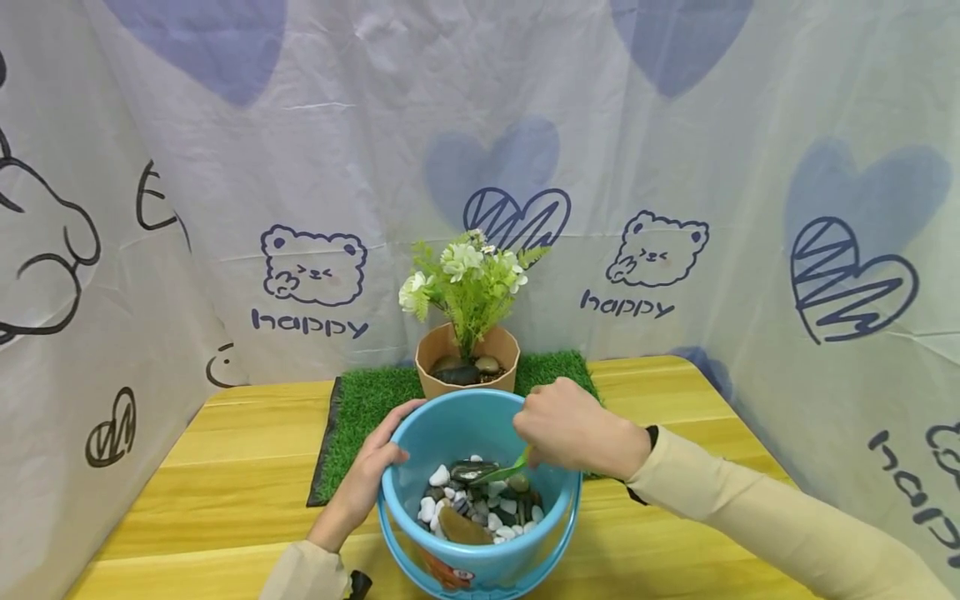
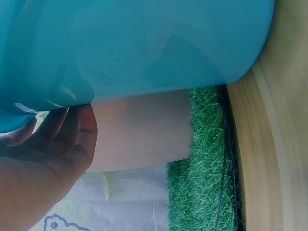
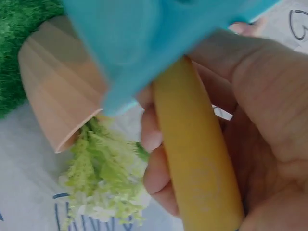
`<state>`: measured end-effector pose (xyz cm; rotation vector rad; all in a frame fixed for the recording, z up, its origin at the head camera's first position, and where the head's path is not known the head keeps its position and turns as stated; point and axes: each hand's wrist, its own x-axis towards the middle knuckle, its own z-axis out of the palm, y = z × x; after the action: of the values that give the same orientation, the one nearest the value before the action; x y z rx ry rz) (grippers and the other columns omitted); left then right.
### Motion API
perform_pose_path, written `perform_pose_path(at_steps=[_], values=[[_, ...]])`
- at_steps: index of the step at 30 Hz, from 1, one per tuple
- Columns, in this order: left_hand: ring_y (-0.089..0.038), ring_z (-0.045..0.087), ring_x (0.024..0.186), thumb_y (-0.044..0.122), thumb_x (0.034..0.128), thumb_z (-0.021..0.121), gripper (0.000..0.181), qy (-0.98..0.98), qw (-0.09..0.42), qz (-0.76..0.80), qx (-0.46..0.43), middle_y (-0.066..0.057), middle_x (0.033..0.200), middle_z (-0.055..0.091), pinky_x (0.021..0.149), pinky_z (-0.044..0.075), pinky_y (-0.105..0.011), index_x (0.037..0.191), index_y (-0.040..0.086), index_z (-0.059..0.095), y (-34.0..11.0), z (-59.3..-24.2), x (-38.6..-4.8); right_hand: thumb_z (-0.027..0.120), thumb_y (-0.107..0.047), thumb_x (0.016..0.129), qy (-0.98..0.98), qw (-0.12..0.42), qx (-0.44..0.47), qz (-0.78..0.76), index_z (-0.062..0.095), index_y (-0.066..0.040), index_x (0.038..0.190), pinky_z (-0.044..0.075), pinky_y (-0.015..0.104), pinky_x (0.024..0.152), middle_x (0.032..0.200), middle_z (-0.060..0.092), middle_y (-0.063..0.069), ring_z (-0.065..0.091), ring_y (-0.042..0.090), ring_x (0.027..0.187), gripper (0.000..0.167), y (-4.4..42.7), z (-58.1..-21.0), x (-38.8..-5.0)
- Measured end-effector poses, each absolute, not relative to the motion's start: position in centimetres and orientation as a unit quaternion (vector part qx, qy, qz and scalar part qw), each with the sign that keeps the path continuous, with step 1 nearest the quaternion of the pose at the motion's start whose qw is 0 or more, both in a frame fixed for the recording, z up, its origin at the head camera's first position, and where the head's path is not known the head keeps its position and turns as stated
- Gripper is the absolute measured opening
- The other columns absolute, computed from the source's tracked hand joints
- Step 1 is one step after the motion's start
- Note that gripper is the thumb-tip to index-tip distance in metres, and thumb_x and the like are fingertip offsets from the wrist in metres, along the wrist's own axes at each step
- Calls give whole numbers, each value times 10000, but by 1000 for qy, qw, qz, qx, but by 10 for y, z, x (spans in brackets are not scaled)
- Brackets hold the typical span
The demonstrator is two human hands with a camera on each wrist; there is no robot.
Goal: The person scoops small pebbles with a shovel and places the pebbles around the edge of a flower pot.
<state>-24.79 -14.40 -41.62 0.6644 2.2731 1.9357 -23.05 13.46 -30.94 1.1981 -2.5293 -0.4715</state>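
A blue bucket (image 1: pixel 480 546) stands on the table, with white, grey and brown stones (image 1: pixel 467 525) inside. My left hand (image 1: pixel 372 467) grips the bucket's left rim, thumb over the edge and fingers against the outer wall, as the left wrist view also shows. Above the right side of the bucket, my right hand (image 1: pixel 573 425) holds a small trowel by its yellow handle (image 3: pixel 199 154). The trowel's green blade (image 1: pixel 498 473) slants down into the bucket, its tip at a dark stone (image 1: pixel 472 472). Whether that stone rests on the blade I cannot tell.
Behind the bucket, a tan flowerpot (image 1: pixel 468 385) with white flowers (image 1: pixel 461 262) and several stones stands on a green turf mat (image 1: pixel 360 417). The wooden table (image 1: pixel 225 467) reaches a printed cloth backdrop (image 1: pixel 390 150). The bucket's handle (image 1: pixel 558 554) hangs at the front.
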Motion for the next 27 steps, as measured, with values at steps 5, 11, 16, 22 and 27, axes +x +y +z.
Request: perform_pose_path(at_steps=[5, 11, 16, 22, 27], values=[[-446, 449, 1304, 86, 840, 383, 669, 743, 39, 632, 216, -162, 1514, 374, 942, 482, -496, 1493, 232, 364, -143, -417, -247, 837, -486, 653, -872, 179, 427, -157, 659, -237, 605, 377, 253, 448, 584, 599, -74, 509, 115, 545, 310, 137, -321, -238], [-443, 466, 1292, 86, 834, 388, 664, 746, 33, 629, 216, -161, 1503, 394, 935, 489, -496, 1478, 246, 382, -143, -416, -247, 822, -511, 654, -868, 209, 424, -149, 681, -249, 615, 362, 248, 447, 610, 621, -86, 469, 113, 551, 300, 139, -329, -239], [-439, 465, 1287, 89, 838, 391, 664, 749, 28, 625, 217, -154, 1499, 401, 926, 482, -477, 1486, 233, 382, -143, -417, -247, 810, -509, 673, -867, 236, 415, -140, 661, -252, 599, 297, 231, 453, 627, 603, -92, 433, 118, 571, 307, 141, -334, -239], [-427, 461, 1276, 91, 832, 398, 674, 754, 19, 619, 218, -149, 1491, 410, 909, 465, -436, 1499, 181, 374, -144, -418, -247, 809, -531, 656, -865, 254, 411, -134, 649, -248, 598, 245, 227, 470, 619, 579, -86, 441, 124, 594, 330, 138, -340, -242], [-428, 466, 1274, 91, 834, 397, 676, 754, 20, 620, 217, -151, 1493, 409, 903, 471, -434, 1505, 167, 365, -143, -418, -247, 827, -490, 665, -873, 232, 414, -109, 539, -251, 512, 266, 225, 444, 534, 500, -92, 434, 120, 553, 404, 134, -339, -245]])
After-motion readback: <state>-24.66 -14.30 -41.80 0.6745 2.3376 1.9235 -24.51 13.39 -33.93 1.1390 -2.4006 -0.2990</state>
